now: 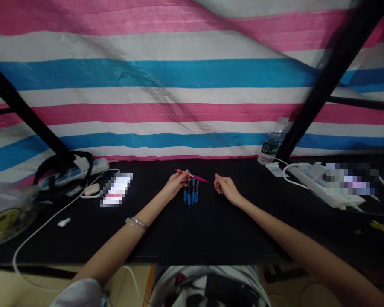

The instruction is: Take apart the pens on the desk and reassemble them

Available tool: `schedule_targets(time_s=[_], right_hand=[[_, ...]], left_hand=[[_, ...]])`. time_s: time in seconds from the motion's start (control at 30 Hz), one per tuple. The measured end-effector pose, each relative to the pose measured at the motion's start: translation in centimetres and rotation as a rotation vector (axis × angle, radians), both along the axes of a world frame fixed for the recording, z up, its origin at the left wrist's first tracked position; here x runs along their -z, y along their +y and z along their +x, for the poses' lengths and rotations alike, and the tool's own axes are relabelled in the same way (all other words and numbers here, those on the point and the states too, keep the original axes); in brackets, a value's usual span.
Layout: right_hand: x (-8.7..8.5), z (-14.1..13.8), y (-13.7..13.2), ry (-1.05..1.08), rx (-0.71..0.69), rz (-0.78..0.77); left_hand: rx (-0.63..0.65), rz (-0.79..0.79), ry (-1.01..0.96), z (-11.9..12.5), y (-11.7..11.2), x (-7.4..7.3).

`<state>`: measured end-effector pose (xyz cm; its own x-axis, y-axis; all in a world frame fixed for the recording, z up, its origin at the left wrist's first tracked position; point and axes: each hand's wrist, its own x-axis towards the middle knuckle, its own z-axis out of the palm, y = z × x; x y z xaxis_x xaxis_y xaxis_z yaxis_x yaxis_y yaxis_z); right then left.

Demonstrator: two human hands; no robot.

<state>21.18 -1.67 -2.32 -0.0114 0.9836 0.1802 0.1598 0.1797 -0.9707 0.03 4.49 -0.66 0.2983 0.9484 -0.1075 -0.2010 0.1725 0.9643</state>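
A slim red pen (192, 175) is pinched in the left hand (177, 184), its tip pointing toward the right hand (225, 189), which is relaxed, loosely curled and holds nothing. Just below the pen, four blue pens (190, 195) lie side by side near the middle of the black worktop (211, 230). A clear plastic water bottle (272, 143) stands farther right, by the far edge.
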Motion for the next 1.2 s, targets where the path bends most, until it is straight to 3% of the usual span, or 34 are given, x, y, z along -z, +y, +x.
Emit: schedule_targets(time_s=[0.23,0.47,0.8,1.2], right_hand=[[0.1,0.0,0.0,-0.008,0.01,-0.005],[0.1,0.0,0.1,-0.011,0.014,-0.011],[0.4,0.2,0.3,-0.027,0.006,-0.029],[0.3,0.1,0.2,-0.043,-0.007,-0.024]], left_hand=[[0.013,0.032,0.018,0.3,-0.4,-0.1],[-0.132,0.095,-0.025,0.4,-0.5,0.1],[-0.183,0.236,-0.058,0.3,-0.7,0.2],[-0.126,0.261,0.005,0.7,-1.0,0.2]])
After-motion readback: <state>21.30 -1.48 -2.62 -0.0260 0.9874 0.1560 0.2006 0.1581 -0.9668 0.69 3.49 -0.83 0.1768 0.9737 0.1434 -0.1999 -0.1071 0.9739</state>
